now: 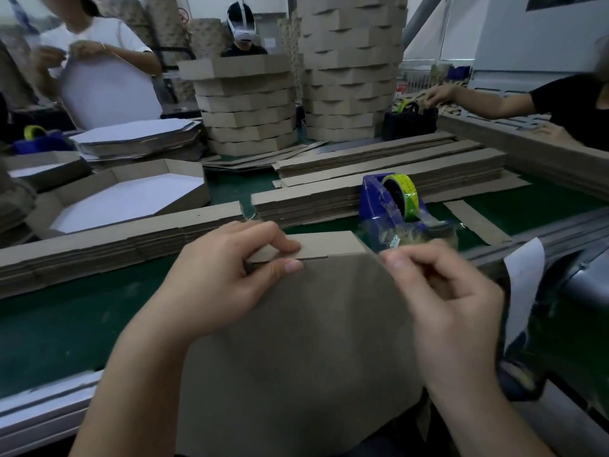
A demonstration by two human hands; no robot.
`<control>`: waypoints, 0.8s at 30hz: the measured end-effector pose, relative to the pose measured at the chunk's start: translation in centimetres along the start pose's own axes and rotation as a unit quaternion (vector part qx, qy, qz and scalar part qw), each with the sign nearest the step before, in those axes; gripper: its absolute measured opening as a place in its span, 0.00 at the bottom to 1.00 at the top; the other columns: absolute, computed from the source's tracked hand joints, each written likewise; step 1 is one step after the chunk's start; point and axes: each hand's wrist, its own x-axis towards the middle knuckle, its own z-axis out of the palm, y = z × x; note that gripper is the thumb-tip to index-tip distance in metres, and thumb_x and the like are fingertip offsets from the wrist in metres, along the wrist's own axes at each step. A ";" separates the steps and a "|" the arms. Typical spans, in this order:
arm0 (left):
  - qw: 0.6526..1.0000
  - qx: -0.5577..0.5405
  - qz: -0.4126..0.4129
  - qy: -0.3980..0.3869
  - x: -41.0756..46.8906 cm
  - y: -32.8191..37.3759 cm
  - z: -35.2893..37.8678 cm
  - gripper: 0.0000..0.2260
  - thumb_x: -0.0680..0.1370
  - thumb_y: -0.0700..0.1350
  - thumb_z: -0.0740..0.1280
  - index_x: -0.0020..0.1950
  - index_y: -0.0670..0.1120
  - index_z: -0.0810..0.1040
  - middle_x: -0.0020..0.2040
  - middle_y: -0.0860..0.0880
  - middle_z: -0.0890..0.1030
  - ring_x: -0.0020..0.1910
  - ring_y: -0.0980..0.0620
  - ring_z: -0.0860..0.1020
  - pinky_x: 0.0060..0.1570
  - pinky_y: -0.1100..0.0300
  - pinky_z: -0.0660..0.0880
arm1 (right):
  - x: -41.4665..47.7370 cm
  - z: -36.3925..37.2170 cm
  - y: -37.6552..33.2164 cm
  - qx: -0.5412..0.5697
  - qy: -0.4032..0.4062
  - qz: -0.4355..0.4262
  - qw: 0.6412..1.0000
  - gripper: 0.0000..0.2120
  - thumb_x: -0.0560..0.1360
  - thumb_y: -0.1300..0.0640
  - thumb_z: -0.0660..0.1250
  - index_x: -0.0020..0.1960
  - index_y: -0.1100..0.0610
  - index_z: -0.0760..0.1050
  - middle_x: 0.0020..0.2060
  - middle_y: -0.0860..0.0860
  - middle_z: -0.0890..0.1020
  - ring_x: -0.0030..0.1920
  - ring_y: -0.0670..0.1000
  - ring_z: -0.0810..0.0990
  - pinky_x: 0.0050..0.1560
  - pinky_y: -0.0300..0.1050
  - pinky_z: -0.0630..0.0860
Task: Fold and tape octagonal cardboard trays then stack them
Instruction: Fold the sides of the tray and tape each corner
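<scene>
A brown octagonal cardboard tray [296, 341] lies bottom-up in front of me, tilted over the table's near edge. My left hand [224, 278] pinches its folded side strip [323, 245] at the top edge, thumb under and fingers over. My right hand [441, 291] has its fingers curled and pinches a clear piece of tape [392, 240] drawn from the blue tape dispenser [392, 209], which carries a yellow-green roll. Two tall stacks of finished trays [250, 110] [352, 67] stand at the back.
Piles of flat cardboard strips [99, 245] [379, 166] lie across the green table [49, 324]. An open tray with a white inside [125, 199] and a pile of white sheets [138, 136] sit at left. Other people work at the left, back and right. A second dispenser [408, 120] stands behind.
</scene>
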 end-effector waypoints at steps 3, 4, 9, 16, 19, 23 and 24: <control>1.000 -0.002 0.006 -0.001 -0.1 0.0 -0.2 0.18 0.71 0.65 0.60 0.50 0.56 0.81 0.51 0.69 0.78 0.55 0.60 0.77 0.52 0.50 0.76 | -1.6 3.1 -1.9 0.121 -0.064 0.114 0.984 0.09 0.68 0.46 0.71 0.41 0.51 0.84 0.22 0.47 0.74 0.23 0.42 0.69 0.25 0.34 0.64; 1.000 -0.005 0.009 -0.004 -0.1 0.1 -0.3 0.18 0.72 0.64 0.60 0.49 0.55 0.81 0.52 0.67 0.78 0.56 0.59 0.77 0.52 0.50 0.76 | -1.8 3.8 -2.1 0.156 -0.085 0.152 0.972 0.07 0.68 0.47 0.73 0.40 0.50 0.85 0.20 0.47 0.73 0.21 0.42 0.67 0.23 0.34 0.63; 0.999 -0.011 0.017 -0.027 -0.5 0.3 -0.7 0.14 0.74 0.58 0.62 0.52 0.53 0.81 0.55 0.63 0.78 0.58 0.58 0.75 0.56 0.50 0.74 | -1.7 5.8 -2.0 0.220 -0.063 0.293 0.928 0.07 0.71 0.55 0.72 0.36 0.54 0.85 0.19 0.51 0.72 0.17 0.46 0.63 0.18 0.34 0.58; 0.998 -0.035 0.022 -0.048 -0.6 0.1 -0.5 0.16 0.73 0.58 0.59 0.53 0.53 0.79 0.58 0.58 0.78 0.61 0.55 0.75 0.58 0.48 0.72 | -2.0 6.5 -1.8 0.223 -0.016 0.351 0.909 0.11 0.72 0.54 0.73 0.32 0.58 0.82 0.17 0.52 0.72 0.15 0.47 0.63 0.17 0.34 0.58; 0.996 -0.072 -0.008 -0.053 -0.6 -0.1 -0.5 0.12 0.71 0.61 0.60 0.51 0.59 0.72 0.58 0.60 0.78 0.60 0.53 0.76 0.57 0.46 0.73 | -2.0 6.5 -1.9 0.219 -0.014 0.355 0.909 0.14 0.72 0.54 0.73 0.29 0.57 0.81 0.17 0.52 0.71 0.15 0.47 0.63 0.17 0.34 0.58; 0.995 -0.060 0.020 -0.072 -0.5 0.1 -0.7 0.13 0.74 0.59 0.59 0.58 0.64 0.71 0.57 0.58 0.77 0.60 0.51 0.75 0.58 0.46 0.72 | -2.0 6.2 -1.8 0.215 -0.022 0.352 0.911 0.15 0.72 0.54 0.72 0.27 0.56 0.80 0.17 0.52 0.70 0.15 0.48 0.63 0.17 0.34 0.58; 0.996 -0.043 0.030 -0.077 -0.5 0.1 -0.7 0.14 0.74 0.58 0.59 0.59 0.64 0.72 0.58 0.60 0.77 0.62 0.53 0.73 0.60 0.48 0.71 | -2.0 6.1 -1.7 0.218 -0.026 0.352 0.910 0.15 0.72 0.54 0.72 0.28 0.57 0.81 0.17 0.53 0.70 0.15 0.48 0.63 0.17 0.34 0.58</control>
